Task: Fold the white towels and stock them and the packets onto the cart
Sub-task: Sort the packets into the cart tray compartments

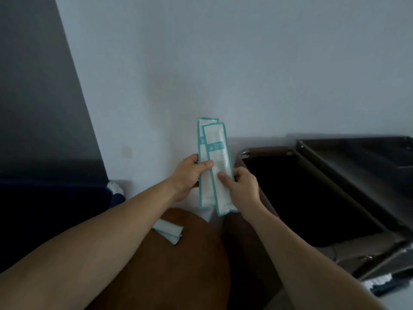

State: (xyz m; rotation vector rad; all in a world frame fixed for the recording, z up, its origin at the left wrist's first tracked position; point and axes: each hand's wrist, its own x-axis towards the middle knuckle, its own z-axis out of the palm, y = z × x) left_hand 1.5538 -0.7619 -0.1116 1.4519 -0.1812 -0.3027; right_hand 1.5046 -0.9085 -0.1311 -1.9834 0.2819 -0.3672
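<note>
A person's two bare forearms reach forward, holding two long white packets with teal edges upright in front of a pale wall (223, 63). The left hand (190, 173) grips the rear packet (206, 194), its thumb laid across the front. The right hand (241, 186) pinches the front packet (214, 135), which overlaps the rear one and tilts slightly; its thumb presses on the face. The hands are close together, each clamped on a packet. Below them, more teal-edged packets (169, 231) lie flat on a round brown table (178, 276). To the right stands the cart (266, 151), with a dark bag (301, 193) hung in its metal frame and a dark tray (348, 157) beside it.
</note>
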